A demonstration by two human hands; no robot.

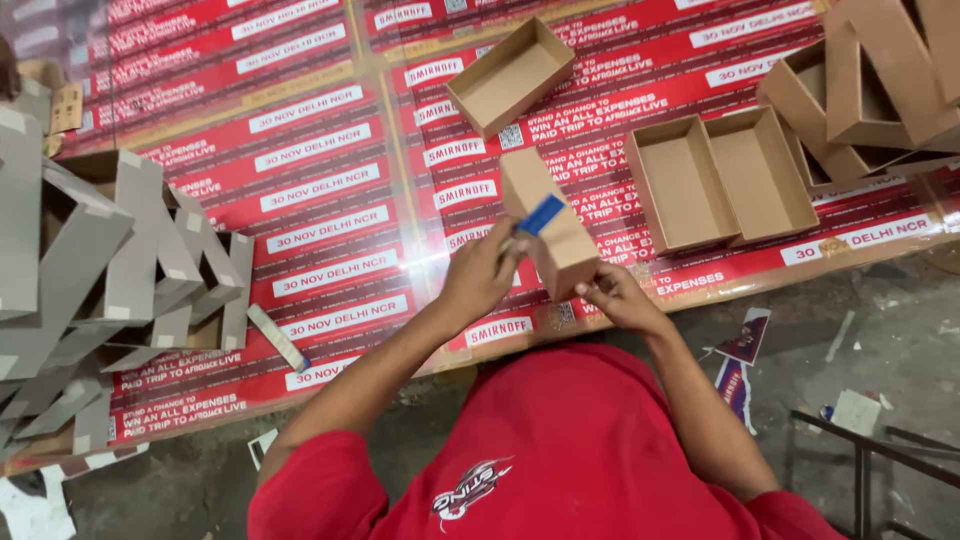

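At far left, a stack of grey folded cardboard pieces [110, 270] stands on the red printed sheet [320, 190] that covers the work surface (whether this surface is a counter or a board on the floor cannot be told). Just right of the stack, a narrow pale strip [277, 338] lies flat on the sheet, apart from both hands.

Near centre, the left hand [482, 272] is raised above the sheet. Its grip is pressed together: thumb and fingertips pinch a small blue flat tool [540, 215], which rests against the top face of a brown cardboard box [550, 225]. The box is held tilted, clear of the sheet, between the two hands.

The right hand [615, 295] supports the lower right edge of the same box. Its fingers curl around the box corner from below, closed on the cardboard.

Above the hands, an open brown tray [510, 75] sits alone on the sheet. To the right, two open trays [720, 180] lie side by side, touching along one wall. At upper right, further nested brown trays [870, 90] are piled at an angle.

Along the lower edge, the person's red shirt [560, 460] fills the foreground. Paper scraps [745, 345] lie on the grey floor [900, 340] at right, near a dark metal frame [870, 450].
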